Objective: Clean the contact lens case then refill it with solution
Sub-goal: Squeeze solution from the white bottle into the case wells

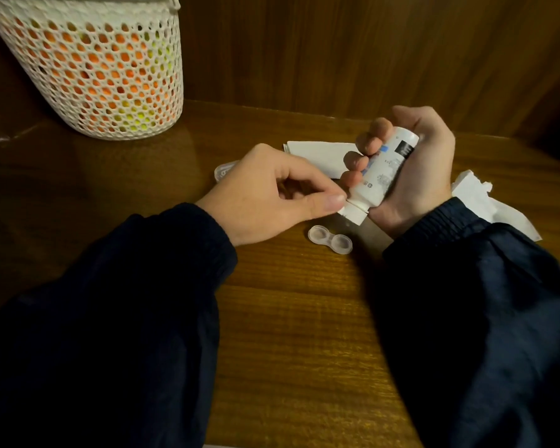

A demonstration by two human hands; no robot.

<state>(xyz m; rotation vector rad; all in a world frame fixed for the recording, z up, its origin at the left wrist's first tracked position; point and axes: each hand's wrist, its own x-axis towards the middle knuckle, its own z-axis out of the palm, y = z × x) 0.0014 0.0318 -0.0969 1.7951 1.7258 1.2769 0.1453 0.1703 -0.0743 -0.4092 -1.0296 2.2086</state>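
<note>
The right hand grips the inverted solution bottle, nozzle aimed over the open lens case just below; the left hand pinches its cap, probably opening it.

We see a white mesh basket showing orange and yellow-green, a brown wood-grain table, navy sleeves, and a white bottle.

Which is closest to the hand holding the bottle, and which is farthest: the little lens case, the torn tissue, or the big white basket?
From the right hand, seen in the head view:
1. Torn tissue, just behind the wrist on the right side.
2. Lens case, on the table just below and left of the hand. These two are nearly too close to call.
3. White basket, far off at the back left.
</note>
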